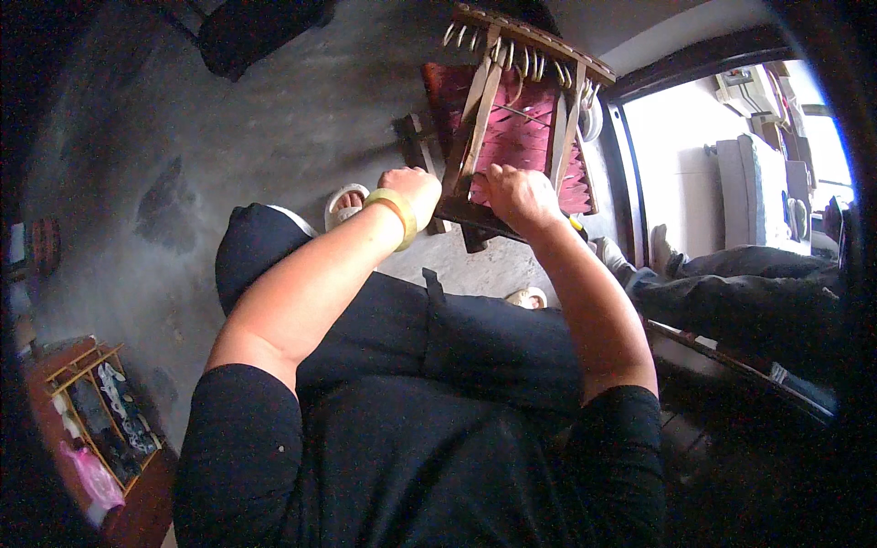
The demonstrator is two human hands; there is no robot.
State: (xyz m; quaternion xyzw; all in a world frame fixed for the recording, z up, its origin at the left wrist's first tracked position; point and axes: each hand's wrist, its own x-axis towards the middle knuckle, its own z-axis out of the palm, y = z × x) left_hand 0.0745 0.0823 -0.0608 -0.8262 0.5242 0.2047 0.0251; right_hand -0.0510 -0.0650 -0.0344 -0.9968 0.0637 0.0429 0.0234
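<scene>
Seated, wooden loom frame (512, 119) propped on the floor just past my knees, its red woven panel (525, 137) facing me. Left hand (416, 192) closed over the frame's lower left edge; right hand (521, 196) curled at the panel's bottom edge, fingertips hidden. Looks like mid-weave; next calls for steadying the frame while working the lowest row.

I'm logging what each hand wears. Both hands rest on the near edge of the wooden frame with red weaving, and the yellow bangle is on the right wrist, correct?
Not quite: the head view shows the yellow bangle on the left wrist, beside the left hand. The right hand wears none. Both rest on the wooden frame.
</scene>
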